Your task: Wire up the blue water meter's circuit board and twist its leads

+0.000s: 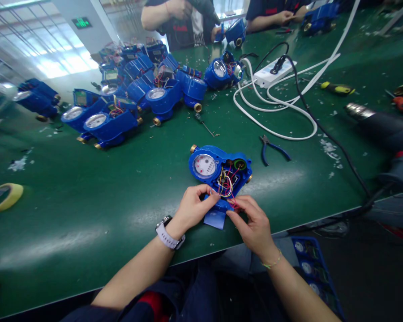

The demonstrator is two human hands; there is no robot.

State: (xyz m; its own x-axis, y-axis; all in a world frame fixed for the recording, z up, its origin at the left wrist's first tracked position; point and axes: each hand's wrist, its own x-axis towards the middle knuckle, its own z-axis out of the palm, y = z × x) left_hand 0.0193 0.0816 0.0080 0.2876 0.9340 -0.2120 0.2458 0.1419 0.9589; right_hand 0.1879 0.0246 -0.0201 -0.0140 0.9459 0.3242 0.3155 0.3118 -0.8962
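A blue water meter point(204, 166) with a round dial and brass ends lies on the green table in front of me. Its side compartment is uncovered, with red, yellow and white wires point(225, 183) looping out. A blue cover point(215, 219) hangs at its near edge. My left hand point(198, 203), with a watch on the wrist, is closed, thumb and finger pinching at the wires and the cover's left side. My right hand point(250, 219) is closed too, its fingertips pinching red wires point(234, 205) at the right of the cover. The fingers partly hide the wire ends.
Several blue meters point(112, 120) crowd the back left. Cutting pliers point(272, 150) and a thin screwdriver point(204, 125) lie beyond my meter. A white power strip point(275, 73) with looping cable and a heat gun point(372, 118) are at right; yellow tape point(3, 197) at left. Co-workers sit opposite.
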